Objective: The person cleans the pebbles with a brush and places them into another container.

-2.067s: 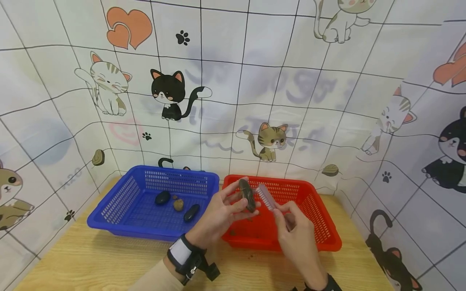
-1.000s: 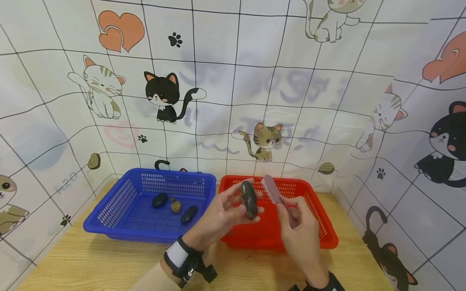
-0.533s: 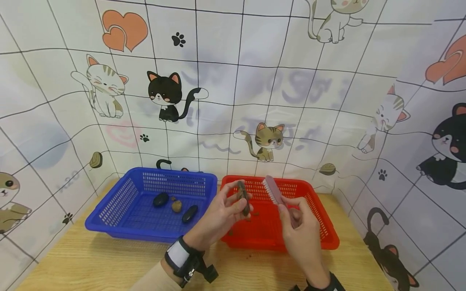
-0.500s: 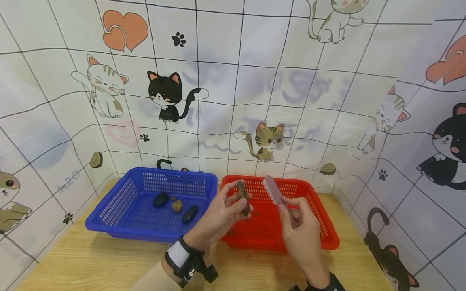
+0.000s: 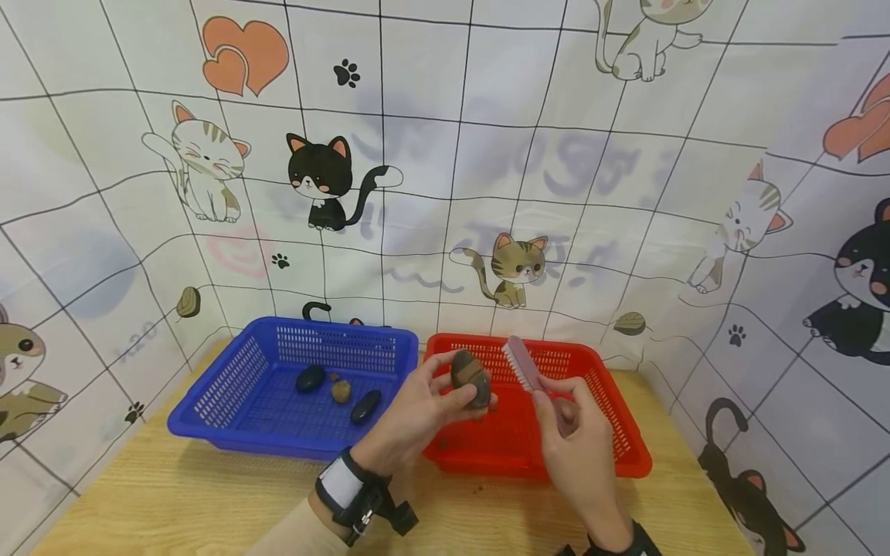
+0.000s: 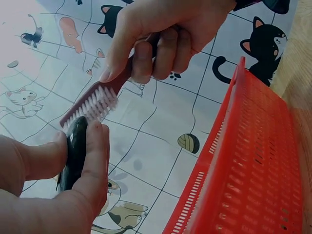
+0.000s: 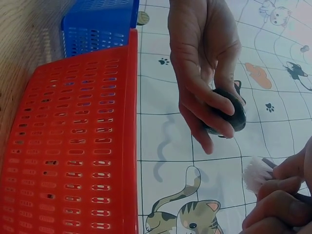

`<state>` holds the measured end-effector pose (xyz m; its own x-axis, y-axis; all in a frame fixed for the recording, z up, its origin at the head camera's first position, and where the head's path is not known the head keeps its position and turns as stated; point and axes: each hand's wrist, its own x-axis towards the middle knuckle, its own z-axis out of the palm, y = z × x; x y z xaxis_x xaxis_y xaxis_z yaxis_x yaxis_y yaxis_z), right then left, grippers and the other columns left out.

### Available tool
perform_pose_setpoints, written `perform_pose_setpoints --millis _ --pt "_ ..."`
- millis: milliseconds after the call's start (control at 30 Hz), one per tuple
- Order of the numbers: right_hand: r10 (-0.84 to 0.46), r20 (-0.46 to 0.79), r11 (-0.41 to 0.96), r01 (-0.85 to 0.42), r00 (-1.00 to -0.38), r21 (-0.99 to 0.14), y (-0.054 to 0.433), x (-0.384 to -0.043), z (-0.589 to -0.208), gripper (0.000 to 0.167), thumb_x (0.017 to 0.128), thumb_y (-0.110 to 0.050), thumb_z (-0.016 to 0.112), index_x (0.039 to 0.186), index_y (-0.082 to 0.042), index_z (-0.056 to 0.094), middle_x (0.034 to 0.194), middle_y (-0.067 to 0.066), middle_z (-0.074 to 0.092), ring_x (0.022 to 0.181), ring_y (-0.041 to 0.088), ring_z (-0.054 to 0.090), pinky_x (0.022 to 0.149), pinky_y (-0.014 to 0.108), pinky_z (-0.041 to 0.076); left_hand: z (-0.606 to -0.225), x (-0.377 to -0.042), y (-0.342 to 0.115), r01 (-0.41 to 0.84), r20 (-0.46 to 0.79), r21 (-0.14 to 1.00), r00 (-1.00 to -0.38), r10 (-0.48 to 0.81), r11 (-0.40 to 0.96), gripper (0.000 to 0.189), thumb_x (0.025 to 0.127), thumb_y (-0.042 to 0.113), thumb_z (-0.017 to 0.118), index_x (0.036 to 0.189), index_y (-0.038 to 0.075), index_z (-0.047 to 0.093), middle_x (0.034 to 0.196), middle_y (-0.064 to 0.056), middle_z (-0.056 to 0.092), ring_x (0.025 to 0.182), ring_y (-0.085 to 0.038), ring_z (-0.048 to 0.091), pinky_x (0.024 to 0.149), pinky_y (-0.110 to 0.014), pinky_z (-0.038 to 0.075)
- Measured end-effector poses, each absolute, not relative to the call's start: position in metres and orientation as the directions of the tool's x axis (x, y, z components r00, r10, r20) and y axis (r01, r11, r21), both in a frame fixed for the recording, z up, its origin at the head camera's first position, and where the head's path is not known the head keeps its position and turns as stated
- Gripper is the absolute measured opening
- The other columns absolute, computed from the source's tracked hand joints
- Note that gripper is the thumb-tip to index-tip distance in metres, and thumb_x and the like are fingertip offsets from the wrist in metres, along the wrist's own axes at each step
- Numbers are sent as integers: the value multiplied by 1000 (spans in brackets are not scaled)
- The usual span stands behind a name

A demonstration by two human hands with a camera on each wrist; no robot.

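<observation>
Left hand [image 5: 422, 401] gripping stone [image 5: 470, 374], lower centre of head view; right hand [image 5: 579, 440] gripping brush [image 5: 525, 365], lower right; blue basket [image 5: 271, 443] sitting lower left.

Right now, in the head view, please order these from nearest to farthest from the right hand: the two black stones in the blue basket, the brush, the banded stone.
1. Brush, held in the right hand.
2. Banded stone, in the left hand.
3. Longer black stone, right side of the blue basket.
4. Rounder black stone, farther left there.
</observation>
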<state>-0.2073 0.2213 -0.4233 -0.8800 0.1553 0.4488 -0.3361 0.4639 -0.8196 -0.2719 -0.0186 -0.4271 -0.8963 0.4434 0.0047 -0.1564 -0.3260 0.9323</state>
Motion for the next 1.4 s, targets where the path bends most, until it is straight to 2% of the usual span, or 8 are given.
perform_pose_setpoints --millis 200,433,667,800,933,1067,1233,1400 --pt "147 427 480 -313 -892 -820 221 -206 -423 26 112 -10 79 136 -13 70 85 7 75 59 8 47 47 25 39 -426 -273 -22 -161 1 930 -897 442 -329 73 118 6 65 182 20 34 173 -26 57 145 -45 75 116 -47 65" --pt "112 419 470 -323 -901 -822 217 -203 -423 26 112 -11 79 136 -14 71 71 0 61 56 5 44 46 24 38 -425 -273 -23 -180 17 913 -880 474 -367 68 122 4 55 183 23 33 179 -24 53 155 -47 67 117 -47 64" --pt "71 443 454 -367 -894 -812 214 -203 -429 28 110 -9 81 136 -16 72 73 0 64 55 3 42 47 23 40 -429 -271 -21 -222 -18 898 -881 472 -381 70 122 7 57 185 15 29 181 -22 51 157 -45 65 116 -47 64" --pt "47 430 452 -364 -902 -814 212 -204 -433 27 112 -15 80 137 -20 71 80 0 69 55 2 42 47 23 42 -431 -270 -20 -226 -18 894 -882 472 -387 69 122 7 56 185 9 27 184 -22 48 159 -44 63 117 -49 63" --pt "38 425 455 -363 -904 -813 212 -203 -435 27 113 -16 78 138 -21 70 75 -2 63 55 1 40 47 24 41 -431 -270 -18 -216 -7 901 -874 485 -376 67 123 10 56 184 10 30 180 -25 51 157 -44 66 120 -49 62" --pt "35 434 465 -370 -900 -804 211 -202 -435 29 113 -14 78 140 -20 69 72 -3 56 55 0 39 48 23 41 -431 -270 -17 -201 1 912 -871 492 -357 62 122 15 60 181 16 40 174 -24 57 152 -42 70 121 -47 63" --pt "16 449 481 -387 -893 -786 210 -204 -433 28 113 -12 77 140 -17 68 82 -1 66 56 0 42 49 23 42 -430 -271 -17 -190 12 911 -876 482 -367 58 121 16 61 178 20 45 172 -23 60 149 -38 72 121 -46 64" --pt "-10 487 496 -427 -874 -756 207 -206 -433 27 113 -9 77 137 -14 68 79 -4 65 57 -2 39 48 21 39 -431 -272 -18 -195 13 904 -877 480 -381 59 121 18 61 178 22 44 172 -24 58 147 -35 74 121 -45 64"
